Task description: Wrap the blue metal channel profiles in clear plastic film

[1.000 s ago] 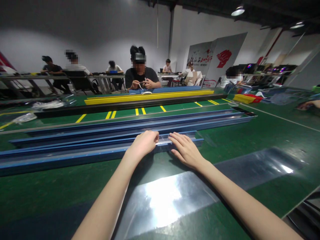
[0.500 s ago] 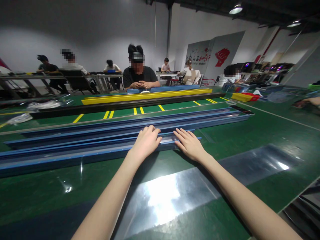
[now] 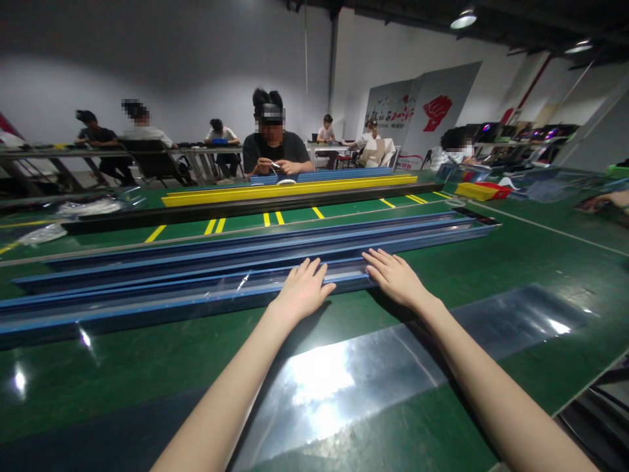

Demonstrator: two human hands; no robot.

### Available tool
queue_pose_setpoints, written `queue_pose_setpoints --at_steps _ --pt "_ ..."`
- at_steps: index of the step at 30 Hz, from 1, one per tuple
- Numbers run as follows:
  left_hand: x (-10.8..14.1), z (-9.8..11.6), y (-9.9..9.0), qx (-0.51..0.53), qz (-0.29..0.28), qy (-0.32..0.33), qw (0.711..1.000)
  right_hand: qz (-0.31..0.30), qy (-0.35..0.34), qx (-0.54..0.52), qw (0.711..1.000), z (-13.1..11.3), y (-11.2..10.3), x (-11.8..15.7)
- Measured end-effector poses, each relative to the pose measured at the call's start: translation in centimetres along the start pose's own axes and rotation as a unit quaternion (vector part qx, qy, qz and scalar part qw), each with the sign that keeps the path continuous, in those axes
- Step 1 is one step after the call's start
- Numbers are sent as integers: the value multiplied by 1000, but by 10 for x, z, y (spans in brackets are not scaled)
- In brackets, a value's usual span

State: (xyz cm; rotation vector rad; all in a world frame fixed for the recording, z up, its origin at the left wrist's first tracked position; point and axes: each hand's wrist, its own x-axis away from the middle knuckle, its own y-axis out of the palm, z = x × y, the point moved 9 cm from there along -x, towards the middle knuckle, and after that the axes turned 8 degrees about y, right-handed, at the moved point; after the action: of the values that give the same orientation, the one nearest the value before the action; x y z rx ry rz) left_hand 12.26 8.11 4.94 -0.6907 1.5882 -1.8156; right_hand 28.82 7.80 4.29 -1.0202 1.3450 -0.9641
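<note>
In the head view, a long blue channel strip runs across the table in front of me, with a clear, shiny film along it. My left hand lies over the strip near its right end, fingers stretched out and thumb pointing right. Just to the right, my right hand rests with spread fingers at the end of the same strip. Both palms face down, and their undersides are hidden. Behind them lie more blue channel strips. A wide clear plastic sheet lies flat below my forearms, reflecting light.
Beyond are a black strip, a yellow strip and yellow tape marks on the green table. Across the table a person handles a small white item. Yellow and red trays stand at right; another person's hand is beyond.
Both my hands have slid to the right along the near blue strip. Reflections on the clear film at left have shifted. The person opposite has raised a small white item.
</note>
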Motion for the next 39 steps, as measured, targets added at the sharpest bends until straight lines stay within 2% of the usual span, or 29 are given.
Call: queue_pose_setpoints --at_steps 8,12,16,18,22,29,35,39 --pt "-1 -1 7 8 -16 -4 1000 21 14 31 999 -4 -4 2" --pt "-2 0 6 1 3 0 1000 52 -33 29 998 -29 -10 7" --pt "-4 2 4 -6 27 13 1000 43 -84 3 996 -51 -8 10" --pt "-5 2 4 -6 31 17 999 35 -74 -6 997 -48 -8 9" --pt "-5 2 4 -5 27 19 999 27 -26 -10 999 -27 -10 4" --pt "-3 0 4 -13 24 2 1000 47 61 32 996 6 -17 1" --pt "-2 0 1 -30 37 2 999 78 44 81 993 -4 -17 4" --pt "0 -2 -9 -64 75 -12 995 100 26 88 991 -16 -19 7"
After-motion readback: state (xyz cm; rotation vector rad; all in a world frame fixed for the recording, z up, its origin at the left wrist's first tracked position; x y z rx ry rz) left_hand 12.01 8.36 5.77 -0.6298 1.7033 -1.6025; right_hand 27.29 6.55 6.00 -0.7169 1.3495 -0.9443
